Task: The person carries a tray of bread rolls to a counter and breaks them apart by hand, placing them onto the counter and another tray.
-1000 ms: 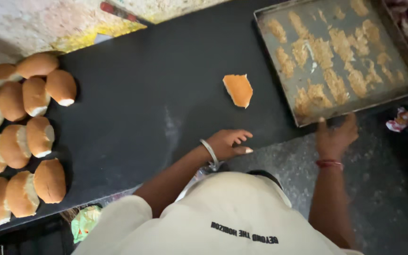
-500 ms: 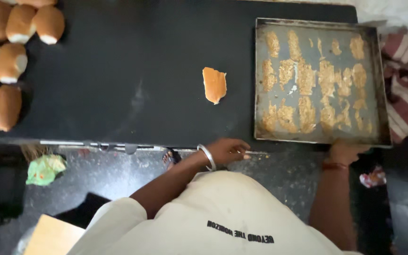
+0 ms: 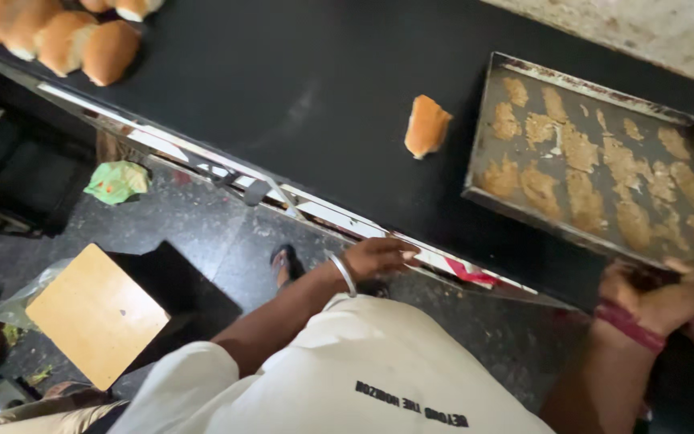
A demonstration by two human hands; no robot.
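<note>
A metal baking tray with baked-on brown residue patches lies at the right end of the black table. My right hand, with a red thread on the wrist, grips the tray's near edge. My left hand, with a silver bangle, rests on the table's front metal edge and holds nothing. One loose golden bun piece lies on the table just left of the tray, apart from both hands.
A batch of joined browned buns sits at the table's far left. Below the table, on the dark floor, are a wooden stool, a crumpled green wrapper and a sandalled foot.
My left hand has slid from the table top back to its front edge. My right hand stays on the tray's near edge. The view has swung to show more floor.
</note>
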